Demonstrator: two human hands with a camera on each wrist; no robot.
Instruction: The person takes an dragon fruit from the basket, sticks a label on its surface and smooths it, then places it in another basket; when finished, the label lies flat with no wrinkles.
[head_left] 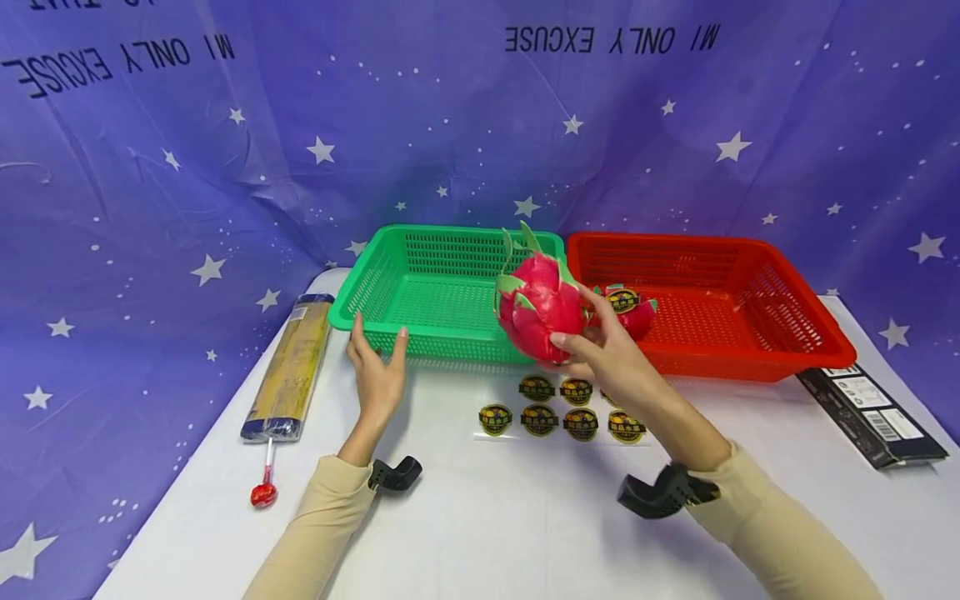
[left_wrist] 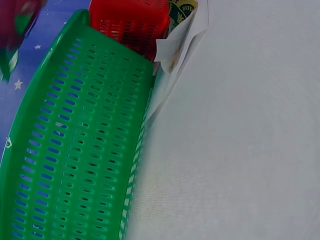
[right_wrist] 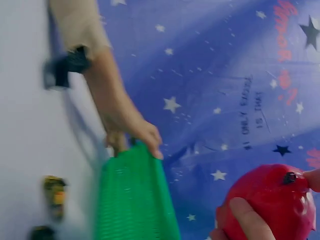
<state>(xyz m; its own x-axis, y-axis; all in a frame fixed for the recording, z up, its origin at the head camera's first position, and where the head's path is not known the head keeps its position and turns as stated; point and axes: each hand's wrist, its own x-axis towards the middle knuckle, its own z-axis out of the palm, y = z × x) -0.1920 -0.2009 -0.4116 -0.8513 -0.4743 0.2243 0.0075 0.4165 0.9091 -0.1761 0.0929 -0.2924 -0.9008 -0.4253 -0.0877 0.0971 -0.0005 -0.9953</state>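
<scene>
Dragon fruit (head_left: 542, 307) (red, green-scaled), clasped in right hand (head_left: 609, 354) near green basket (head_left: 450, 344); left hand (head_left: 377, 379), fingers extended, touching that basket's near-left corner; red basket (head_left: 723, 364) alongside.

A: Anything covered?
B: The right hand (head_left: 609, 346) hides part of the second dragon fruit (head_left: 637, 320), its wrist part of a far-row sticker (head_left: 609, 400).
A: Cut off?
B: The held dragon fruit (head_left: 542, 307), in both wrist views, and the sleeves (head_left: 311, 529) at the head view's near edge.
A: Blurred?
B: The left hand (head_left: 378, 379), in the right wrist view.
A: And the black box's (head_left: 873, 410) print?
B: Too small to read.
</scene>
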